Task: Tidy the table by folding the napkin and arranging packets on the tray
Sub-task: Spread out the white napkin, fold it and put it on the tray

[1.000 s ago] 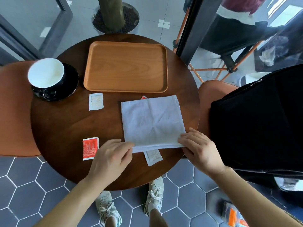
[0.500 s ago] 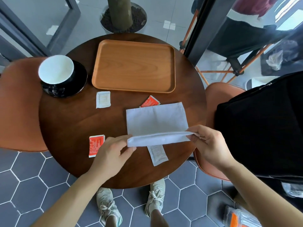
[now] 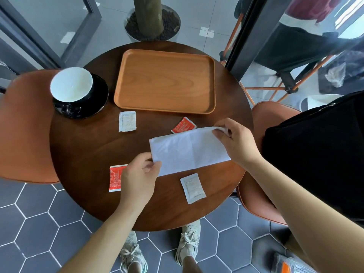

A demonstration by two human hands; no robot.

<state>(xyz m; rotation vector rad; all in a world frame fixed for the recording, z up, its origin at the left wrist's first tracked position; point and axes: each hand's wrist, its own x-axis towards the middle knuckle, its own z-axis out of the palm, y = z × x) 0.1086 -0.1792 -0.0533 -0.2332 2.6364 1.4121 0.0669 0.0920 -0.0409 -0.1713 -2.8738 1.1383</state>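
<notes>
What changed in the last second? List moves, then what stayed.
Both hands lifted the near edge of the napkin and folded it over the far half; the right hand pinches its far right corner, the left hand its near left corner. That uncovered a red packet behind it and a white packet in front. The wooden tray and cup stayed put.

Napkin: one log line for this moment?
step: folding napkin | left hand: pinches left edge | right hand: pinches far-right corner | packets: four on table, none on tray
</notes>
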